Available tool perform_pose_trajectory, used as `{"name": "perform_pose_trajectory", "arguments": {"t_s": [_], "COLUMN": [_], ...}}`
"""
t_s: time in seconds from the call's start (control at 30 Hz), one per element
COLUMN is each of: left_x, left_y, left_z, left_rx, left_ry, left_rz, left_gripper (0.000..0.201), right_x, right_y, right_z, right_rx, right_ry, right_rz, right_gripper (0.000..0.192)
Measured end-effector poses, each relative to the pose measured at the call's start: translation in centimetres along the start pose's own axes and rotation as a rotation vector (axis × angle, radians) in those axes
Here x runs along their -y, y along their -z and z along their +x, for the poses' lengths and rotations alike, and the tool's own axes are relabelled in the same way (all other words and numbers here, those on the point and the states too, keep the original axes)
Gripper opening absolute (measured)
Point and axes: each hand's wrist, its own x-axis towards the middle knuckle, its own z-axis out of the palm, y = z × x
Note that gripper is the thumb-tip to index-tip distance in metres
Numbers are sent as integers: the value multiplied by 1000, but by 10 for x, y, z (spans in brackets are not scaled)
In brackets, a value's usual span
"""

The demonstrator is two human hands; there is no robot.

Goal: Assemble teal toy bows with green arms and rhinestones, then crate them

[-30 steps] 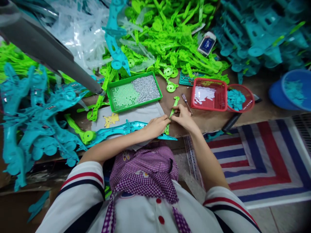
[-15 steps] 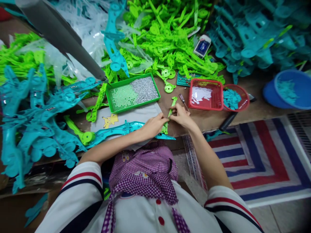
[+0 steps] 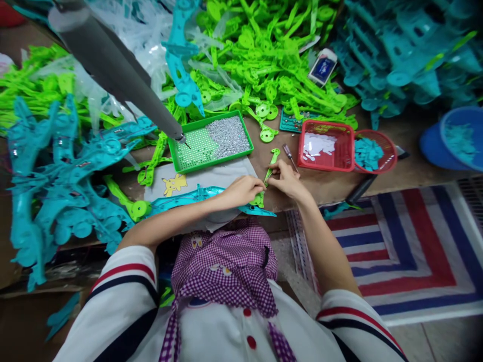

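Note:
A narrow bright-green plastic part [image 3: 274,157] lies slanted on the workbench, its lower end [image 3: 258,200] over the tip of a long teal plastic shell [image 3: 181,202]. My left hand [image 3: 243,191] is closed in a pinch at the middle of the green part, and whatever its fingertips hold is too small to make out. From the other side, my right hand [image 3: 287,180] grips the same part between thumb and fingers. Beneath the teal shell is a pale cloth [image 3: 222,173] with a yellow cartoon figure. A small screwdriver [image 3: 290,155] rests just beyond my right hand.
A hanging electric screwdriver [image 3: 151,98] points at a green tray [image 3: 173,160] of small metal screws. Red baskets [image 3: 327,168] with white and teal pieces stand right, beside a blue bucket [image 3: 433,143]. Green parts [image 3: 260,55] and teal shells [image 3: 60,186] are heaped around.
The view has shifted slightly, so the bench things sit a little differently in frame. My fingertips have parted slightly at the green part, which stays in about the same place.

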Motion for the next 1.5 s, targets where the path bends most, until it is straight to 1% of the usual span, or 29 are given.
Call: {"name": "perform_pose_trajectory", "arguments": {"t_s": [0.07, 0.1, 0.27, 0.37, 0.43, 0.5, 0.57, 0.63, 0.7, 0.77, 0.87, 1.0, 1.17, 1.3, 1.4, 1.5], "left_x": [-1, -1, 2, 7, 9, 12, 14, 18, 23, 28, 34, 37, 35, 30, 31, 34], "left_y": [-1, -3, -13, -11, -9, -8, -7, -5, -1, 5, 12, 13, 13, 15, 16, 19], "left_z": [0, -1, -25, -35, -35, -31, -26, -23, -26, -33, -50, -65, -66, -64, -61, -56], "left_rx": [31, 34, -49, -30, -9, -8, -18, -13, -13, -48, -100, -53, 20, 76, 100, 101], "left_ry": [35, 36, -16, -7, -10, -20, -34, -63, -99, -115, -87, -65, -98, -52, -38, -39], "left_rz": [-23, -1, 251, 333, 362, 364, 335, 286, 230, 184, 153, 169, 209, 293, 311, 275], "left_gripper": [24, 24, 34, 39, 42, 43, 42, 38, 34, 32, 32, 36, 38, 40, 42, 39], "right_x": [0, 1, 0, -1, 1, 5, 9, 12, 14, 15, 18, 26, 25, 20, 27, 41], "right_y": [0, -1, -5, -6, -7, -8, -11, -18, -25, -32, -38, -39, -38, -39, -37, -37], "right_z": [0, 0, 0, -5, -15, -29, -43, -53, -58, -57, -54, -52, -50, -50, -57, -71], "right_rx": [0, 2, -37, -65, -86, -164, -232, -215, -153, -139, -151, -159, -107, -126, -166, -197], "right_ry": [-5, -10, -16, 28, 70, 123, 222, 348, 418, 403, 349, 297, 293, 282, 298, 395], "right_rz": [-5, -6, 3, 0, -27, -75, -115, -126, -114, -99, -100, -127, -102, -102, -117, -149], "right_gripper": [39, 40, 42, 39, 36, 34, 32, 26, 22, 22, 22, 23, 15, 11, 14, 22]}}
